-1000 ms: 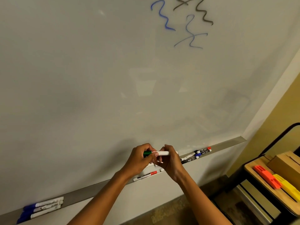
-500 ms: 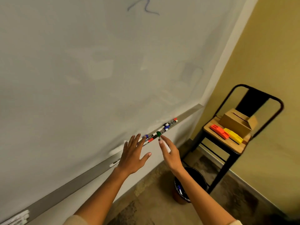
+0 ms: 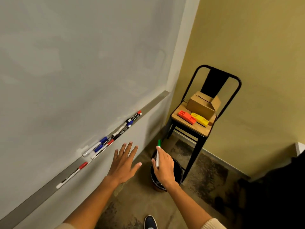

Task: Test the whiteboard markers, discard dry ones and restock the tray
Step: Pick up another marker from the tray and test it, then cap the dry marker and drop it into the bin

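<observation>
**Green marker held above bin; left hand free**

Right hand (image 3: 162, 167) gripping green-capped marker (image 3: 158, 152), fingers curled round the white barrel, cap end pointing up and away. Positioned directly over the dark waste bin (image 3: 177, 169) on the floor, beside the chair leg. Marker capped.

Left hand (image 3: 123, 162) spread flat, palm down, fingers straight and apart, holding nothing; hovering just off the tray edge, not touching it.

Tray (image 3: 41, 190) running along the whiteboard (image 3: 74, 55) base. On it: one red-capped marker (image 3: 72, 174) lying alone lower left; a cluster of blue, red and black markers (image 3: 113, 136) further right, overlapping, exact count unclear.

Chair (image 3: 203, 128) in the corner carrying a cardboard box (image 3: 202, 104), an orange block (image 3: 186, 117) and a yellow block (image 3: 200, 119), the two blocks side by side, touching.
</observation>
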